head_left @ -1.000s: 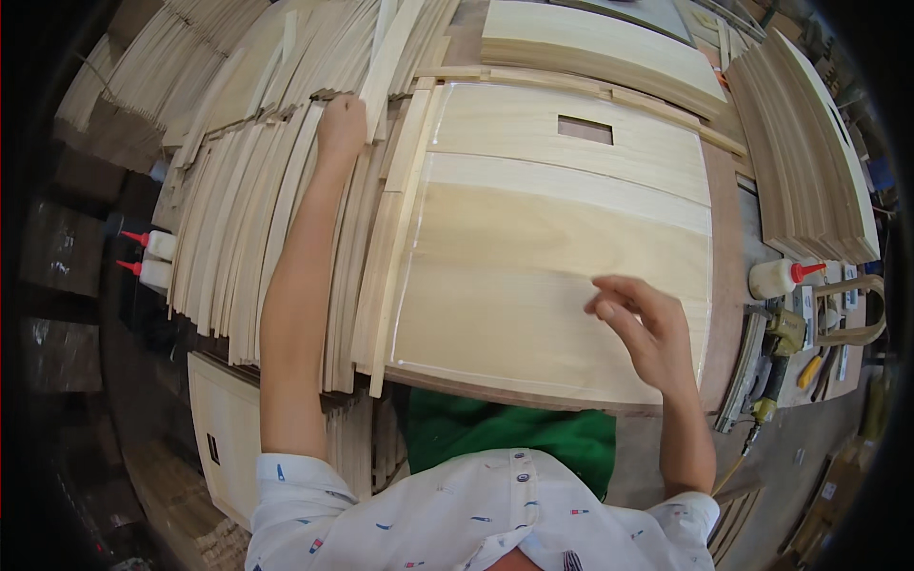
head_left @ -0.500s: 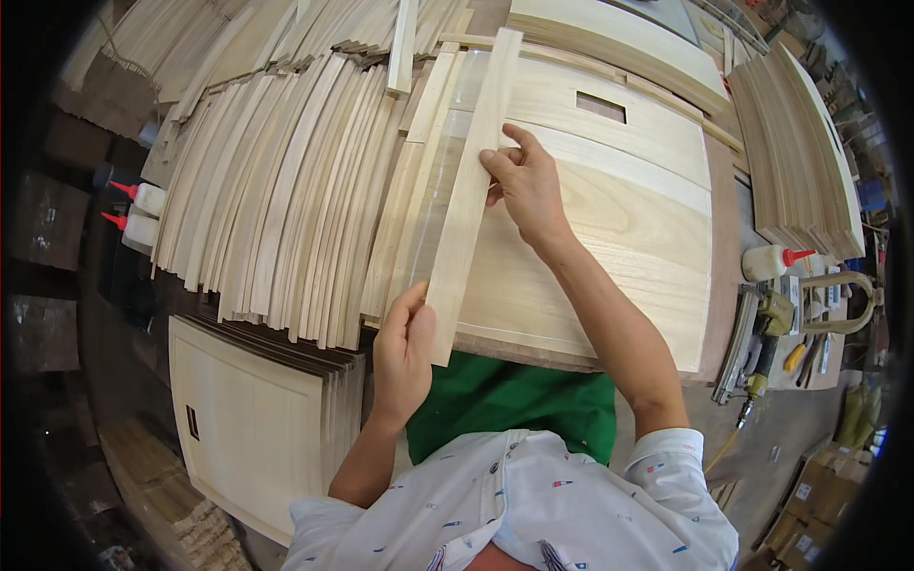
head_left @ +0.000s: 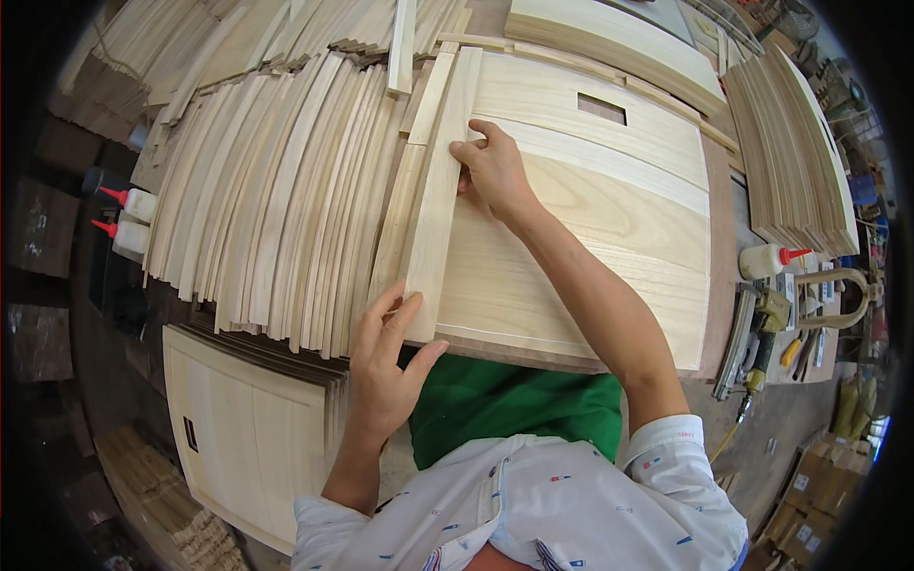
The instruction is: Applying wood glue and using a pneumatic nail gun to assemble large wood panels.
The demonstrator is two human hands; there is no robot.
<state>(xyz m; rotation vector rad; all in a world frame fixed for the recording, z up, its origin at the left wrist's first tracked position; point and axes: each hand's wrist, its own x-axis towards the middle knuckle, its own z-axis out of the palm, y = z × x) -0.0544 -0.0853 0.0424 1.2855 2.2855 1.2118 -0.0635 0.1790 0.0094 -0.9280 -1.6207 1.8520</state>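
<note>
A long pale wooden strip lies along the left edge of a large wooden panel, which has a rectangular cut-out near its far side. My right hand has its thumb on the strip's right edge toward the far end, with the other fingers bent beside it. Around the near end is my left hand, its fingers stretched along the left side and its thumb spread apart at the near corner. Narrow battens border the panel at the left.
Stacked wooden slats fill the left side. Framed panels stand below them. At the right are a glue bottle, a nail gun and a panel stack. Two more glue bottles stand at far left.
The strip has moved left and down onto the panel's left edge. My left hand has loosened, its thumb swinging away from the strip. My right hand has shifted left with it.
</note>
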